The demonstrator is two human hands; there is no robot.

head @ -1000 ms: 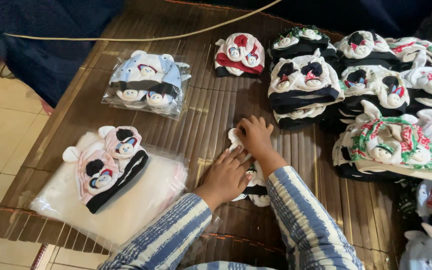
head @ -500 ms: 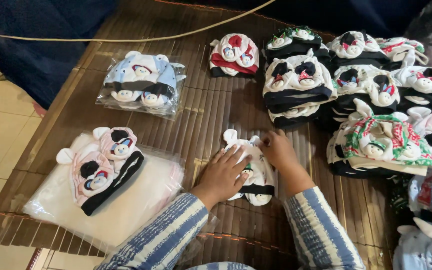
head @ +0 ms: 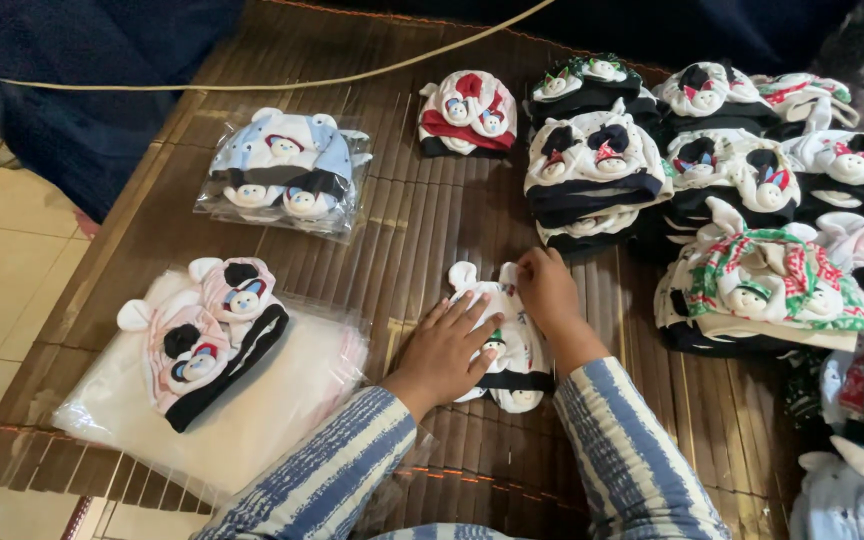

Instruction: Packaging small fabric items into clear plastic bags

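Observation:
A white baby hat with small ears and a black band (head: pixel 508 352) lies on the brown slatted mat (head: pixel 432 230) in front of me. My left hand (head: pixel 444 352) lies flat on its left side, fingers spread. My right hand (head: pixel 549 292) pinches the hat's upper right edge near one ear. Both sleeves are blue and white striped.
A pink and black hat pair (head: pixel 207 335) rests on a stack of clear plastic bags (head: pixel 272 410) at the left. A bagged blue hat set (head: pixel 284 182) lies behind it. A red and white hat (head: pixel 468 115) and several piles of hats (head: pixel 712 190) fill the back right. Tiled floor lies beyond the mat's left edge.
The right hand has shifted from the hat's top to its upper right edge. The left hand stays pressed on the hat. The camera view has drifted slightly.

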